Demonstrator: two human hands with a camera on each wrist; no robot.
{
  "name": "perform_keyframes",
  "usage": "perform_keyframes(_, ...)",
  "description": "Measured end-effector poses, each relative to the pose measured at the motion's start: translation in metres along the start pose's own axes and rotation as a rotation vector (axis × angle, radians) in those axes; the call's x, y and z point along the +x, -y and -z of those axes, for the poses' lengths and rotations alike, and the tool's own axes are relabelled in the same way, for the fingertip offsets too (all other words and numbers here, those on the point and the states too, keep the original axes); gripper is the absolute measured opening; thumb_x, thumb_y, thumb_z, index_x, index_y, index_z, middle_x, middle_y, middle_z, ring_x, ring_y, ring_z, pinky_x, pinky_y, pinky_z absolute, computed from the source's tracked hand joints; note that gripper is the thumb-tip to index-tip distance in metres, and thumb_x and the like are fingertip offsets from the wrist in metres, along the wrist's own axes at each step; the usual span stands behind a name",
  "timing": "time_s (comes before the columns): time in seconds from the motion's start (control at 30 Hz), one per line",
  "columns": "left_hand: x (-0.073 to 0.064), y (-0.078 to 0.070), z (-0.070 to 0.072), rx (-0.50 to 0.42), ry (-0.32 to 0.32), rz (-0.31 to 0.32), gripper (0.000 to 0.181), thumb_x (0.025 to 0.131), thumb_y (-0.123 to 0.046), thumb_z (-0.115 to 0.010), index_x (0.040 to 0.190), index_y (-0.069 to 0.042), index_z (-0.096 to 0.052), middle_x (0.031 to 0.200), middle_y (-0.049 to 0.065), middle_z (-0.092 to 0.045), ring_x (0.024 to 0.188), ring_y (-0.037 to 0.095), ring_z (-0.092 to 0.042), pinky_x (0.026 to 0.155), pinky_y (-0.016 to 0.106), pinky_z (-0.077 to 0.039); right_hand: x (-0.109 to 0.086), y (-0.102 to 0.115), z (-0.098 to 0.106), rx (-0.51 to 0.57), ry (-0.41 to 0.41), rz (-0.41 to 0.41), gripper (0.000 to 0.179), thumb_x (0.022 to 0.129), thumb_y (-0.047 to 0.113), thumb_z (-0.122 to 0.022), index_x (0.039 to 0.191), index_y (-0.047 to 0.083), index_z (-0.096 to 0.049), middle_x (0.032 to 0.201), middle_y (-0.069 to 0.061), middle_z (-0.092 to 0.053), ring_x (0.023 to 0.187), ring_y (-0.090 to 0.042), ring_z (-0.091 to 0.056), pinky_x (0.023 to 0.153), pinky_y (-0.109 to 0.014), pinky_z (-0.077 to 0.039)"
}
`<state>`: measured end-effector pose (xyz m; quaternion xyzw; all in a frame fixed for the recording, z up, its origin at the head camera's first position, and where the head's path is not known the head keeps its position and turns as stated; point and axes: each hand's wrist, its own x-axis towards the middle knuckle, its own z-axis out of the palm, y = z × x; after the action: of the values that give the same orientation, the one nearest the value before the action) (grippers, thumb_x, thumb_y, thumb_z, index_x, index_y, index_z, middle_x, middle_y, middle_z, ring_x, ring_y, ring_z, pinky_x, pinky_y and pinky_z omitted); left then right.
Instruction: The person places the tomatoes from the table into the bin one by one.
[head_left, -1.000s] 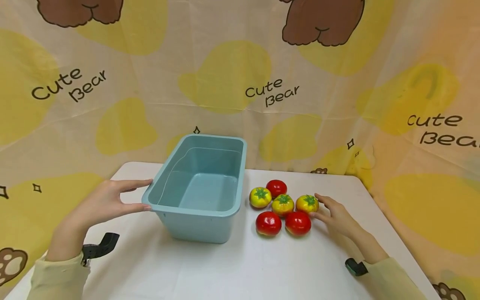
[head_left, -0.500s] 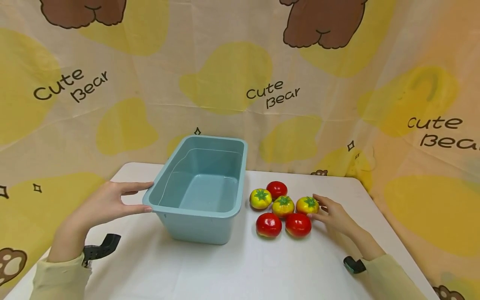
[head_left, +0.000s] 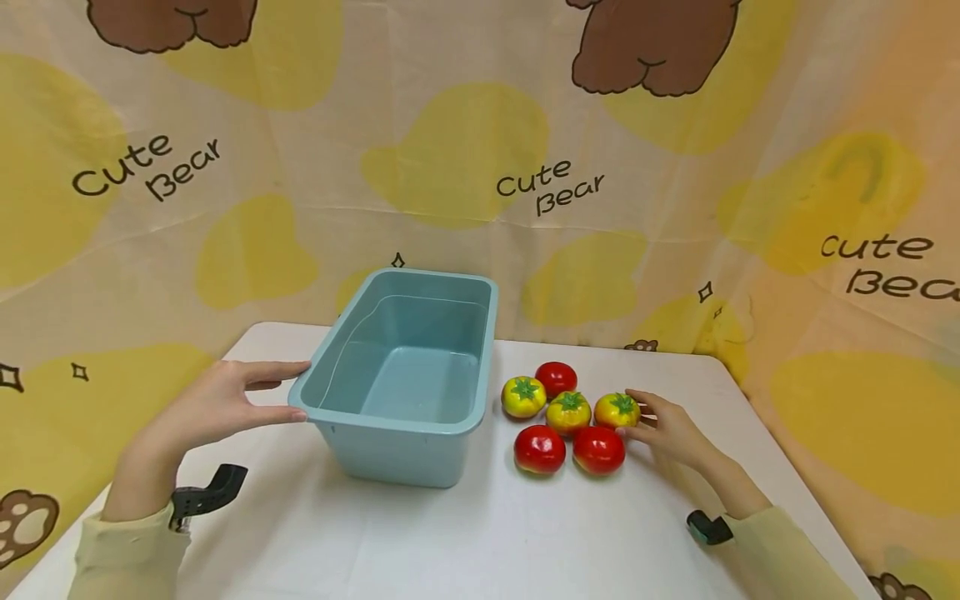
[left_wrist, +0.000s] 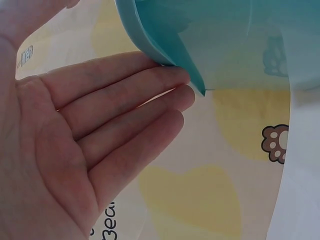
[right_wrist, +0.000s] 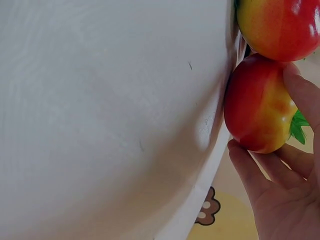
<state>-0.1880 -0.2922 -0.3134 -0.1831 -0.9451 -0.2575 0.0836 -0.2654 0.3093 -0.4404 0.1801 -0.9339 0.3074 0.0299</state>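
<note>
Very little shifts over the last second. The right hand [head_left: 667,432] edges slightly inward around a round, glossy, plastic-looking yellow-and-red fruit with a green leafy top [head_left: 610,415], its thumb and fingers set a touch farther along the fruit's sides. It now pinches the fruit, thumb on one side and fingertips on the other. The fruit appears to be in the same spot on the smooth white table [head_left: 480,537], at the right of the cluster, so the hold looks ready but the lift not yet made.

The left hand [head_left: 213,407] stays at the near left corner of the deep, pale blue-green rectangular plastic bin [head_left: 397,457], thumb and fingers spread fairly straight and touching the rim rather than clenching it. The bin keeps its place left of the cluster, steadied, it seems. (The whole view slides slightly, patterned cloth backdrop [head_left: 442,150] included, which suggests the head camera moves, not the bin.) No fruit shows inside the bin, so the work seems barely begun.
</note>
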Motion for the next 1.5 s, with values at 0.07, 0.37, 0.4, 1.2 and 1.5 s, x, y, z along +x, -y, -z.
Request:
perform_keyframes(0.07, 0.001, 0.0, 0.001, -0.016, 0.007, 0.004, 0.061, 0.074, -0.048, -0.078, 0.127, -0.022, -0.063, 0.121, 0.002, -0.066, 0.106, 0.033, -0.064, 0.085, 0.024, -0.053, 0.0, -0.001, 0.0, 0.0, -0.004, 0.0, 0.07, 0.082, 0.031, -0.074, 0.135, -0.005, -0.046, 0.132, -0.027, -0.052, 0.108, -0.043, -0.059, 0.088, -0.051, -0.054)
perform_keyframes(0.37, 0.001, -0.003, 0.002, -0.079, 0.037, 0.027, 0.063, 0.074, -0.046, -0.078, 0.128, -0.018, -0.062, 0.123, 0.005, -0.065, 0.108, 0.032, -0.063, 0.089, 0.026, -0.054, -0.001, -0.002, 0.0, 0.003, -0.008, 0.013, 0.069, 0.081, 0.03, -0.075, 0.134, -0.005, -0.048, 0.131, -0.027, -0.053, 0.106, -0.042, -0.06, 0.087, -0.05, -0.054)
perform_keyframes(0.4, 0.001, -0.003, 0.002, -0.087, 0.041, 0.03, 0.063, 0.074, -0.046, -0.078, 0.128, -0.018, -0.062, 0.123, 0.005, -0.065, 0.108, 0.032, -0.063, 0.089, 0.027, -0.054, -0.001, -0.001, 0.0, 0.005, -0.007, 0.014, 0.069, 0.081, 0.03, -0.075, 0.134, -0.005, -0.048, 0.131, -0.027, -0.053, 0.106, -0.042, -0.06, 0.087, -0.05, -0.054)
perform_keyframes(1.2, 0.003, -0.003, 0.001, -0.118, 0.054, 0.035, 0.064, 0.075, -0.044, -0.078, 0.128, -0.013, -0.061, 0.122, 0.006, -0.066, 0.109, 0.029, -0.063, 0.089, 0.015, -0.051, -0.002, 0.004, 0.007, -0.004, -0.021, 0.003, 0.073, 0.081, 0.033, -0.074, 0.135, -0.006, -0.045, 0.132, -0.028, -0.051, 0.108, -0.043, -0.059, 0.087, -0.049, -0.055)
perform_keyframes(1.5, 0.004, -0.003, 0.001, -0.121, 0.059, 0.036, 0.065, 0.074, -0.044, -0.078, 0.128, -0.011, -0.061, 0.122, 0.007, -0.065, 0.109, 0.029, -0.064, 0.09, 0.02, -0.053, -0.003, 0.008, 0.015, -0.014, -0.044, 0.031, 0.072, 0.081, 0.031, -0.076, 0.135, -0.005, -0.046, 0.131, -0.027, -0.053, 0.106, -0.043, -0.06, 0.086, -0.048, -0.055)
